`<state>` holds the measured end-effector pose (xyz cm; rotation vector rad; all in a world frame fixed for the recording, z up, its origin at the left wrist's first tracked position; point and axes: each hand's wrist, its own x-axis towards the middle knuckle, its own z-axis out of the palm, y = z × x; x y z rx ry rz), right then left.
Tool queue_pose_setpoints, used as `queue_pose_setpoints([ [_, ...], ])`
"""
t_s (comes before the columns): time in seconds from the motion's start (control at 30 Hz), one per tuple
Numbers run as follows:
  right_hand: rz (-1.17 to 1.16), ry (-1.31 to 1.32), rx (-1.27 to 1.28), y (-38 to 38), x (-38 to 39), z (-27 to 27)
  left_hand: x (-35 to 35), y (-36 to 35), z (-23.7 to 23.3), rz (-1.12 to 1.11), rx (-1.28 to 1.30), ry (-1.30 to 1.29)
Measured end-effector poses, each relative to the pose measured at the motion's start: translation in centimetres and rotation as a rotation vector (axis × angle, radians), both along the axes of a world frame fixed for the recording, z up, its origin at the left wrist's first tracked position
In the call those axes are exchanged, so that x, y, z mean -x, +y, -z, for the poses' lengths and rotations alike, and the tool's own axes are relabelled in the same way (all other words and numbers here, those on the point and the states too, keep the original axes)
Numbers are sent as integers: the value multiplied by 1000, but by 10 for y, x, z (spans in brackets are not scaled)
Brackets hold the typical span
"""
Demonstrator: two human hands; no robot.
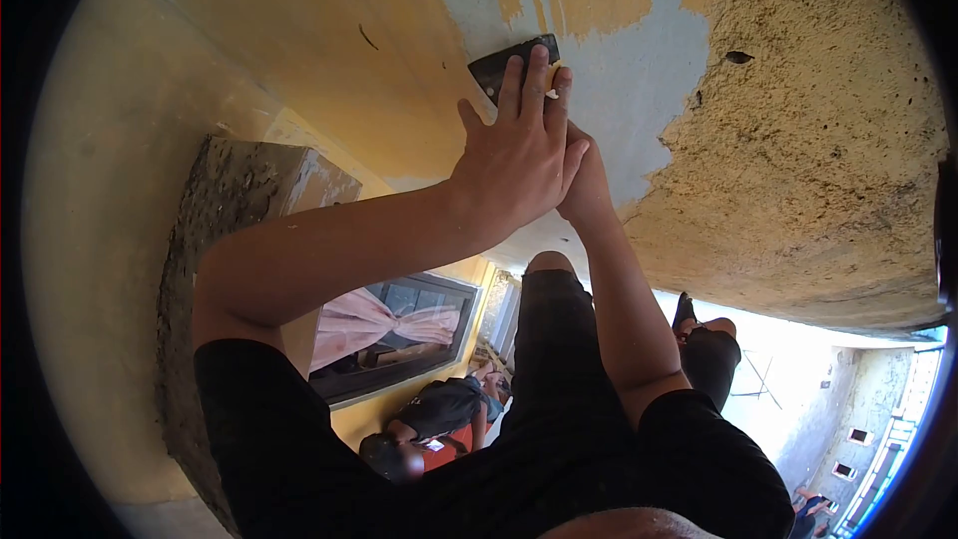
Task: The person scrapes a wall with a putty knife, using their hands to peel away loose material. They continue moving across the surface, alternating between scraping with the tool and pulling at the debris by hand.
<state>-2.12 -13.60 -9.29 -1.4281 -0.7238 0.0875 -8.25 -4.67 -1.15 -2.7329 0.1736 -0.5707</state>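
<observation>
A scraper with a wide dark blade (494, 68) lies against the painted wall, a bit of yellowish handle (555, 78) showing beside my fingers. My left hand (514, 165) rests over it with fingers stretched and spread, the fingertips pressing on the blade. Beneath it, my right hand (587, 180) is wrapped about the handle; its fingers are mostly hidden by my left hand. Around the blade, yellow paint (399, 70) borders a bare pale grey patch (624, 80) with ragged edges.
Rough, pitted plaster (798, 110) covers the wall at right. A rough-sided concrete ledge (235, 185) juts out at left. Below are a window (399, 329) with a pink curtain (364, 324) and a person in a dark shirt (439, 409). Another person's arm shows at lower right.
</observation>
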Motion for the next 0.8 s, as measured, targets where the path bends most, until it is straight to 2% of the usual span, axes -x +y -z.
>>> queue_pose_setpoints([
  [0.53, 60, -48, 89, 1, -3, 6, -1, 4, 3, 42, 89, 45],
  [0.8, 75, -31, 8, 3, -4, 0, -2, 3, -4, 40, 103, 34],
])
